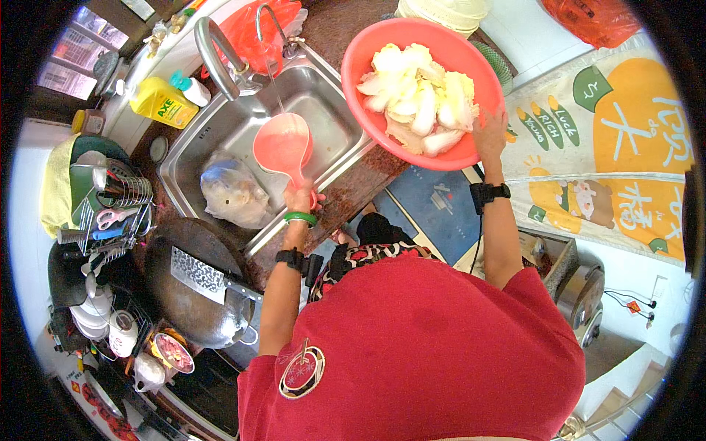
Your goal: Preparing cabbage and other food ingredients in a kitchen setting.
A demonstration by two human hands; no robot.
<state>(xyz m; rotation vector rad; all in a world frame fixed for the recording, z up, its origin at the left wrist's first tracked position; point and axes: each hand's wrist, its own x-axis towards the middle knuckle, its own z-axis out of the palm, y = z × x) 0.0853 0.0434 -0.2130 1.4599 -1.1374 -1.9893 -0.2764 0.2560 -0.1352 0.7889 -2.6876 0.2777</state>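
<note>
My left hand (pixel 300 195) grips the handle of a pink plastic water ladle (pixel 282 144) above the stainless steel sink (pixel 325 105). From the slim tap (pixel 290 48), a thin stream of water runs down into the ladle. Below and left of it, a knotted translucent plastic bag (pixel 234 190) sits in the sink, its contents unclear. My right hand (pixel 490 135) holds the right rim of a large pink basin (pixel 354 88). Pale napa cabbage leaves (pixel 424 105) are heaped inside. The basin overlaps the sink's right edge; its support underneath is hidden.
A larger curved faucet (pixel 205 49) rises behind the sink beside a yellow detergent bottle (pixel 164 103). Left of me, a cleaver (pixel 198 274) with a patterned blade lies across a dark wok (pixel 171 314). A bowl of sliced meat (pixel 174 353) stands near a utensil rack (pixel 132 190).
</note>
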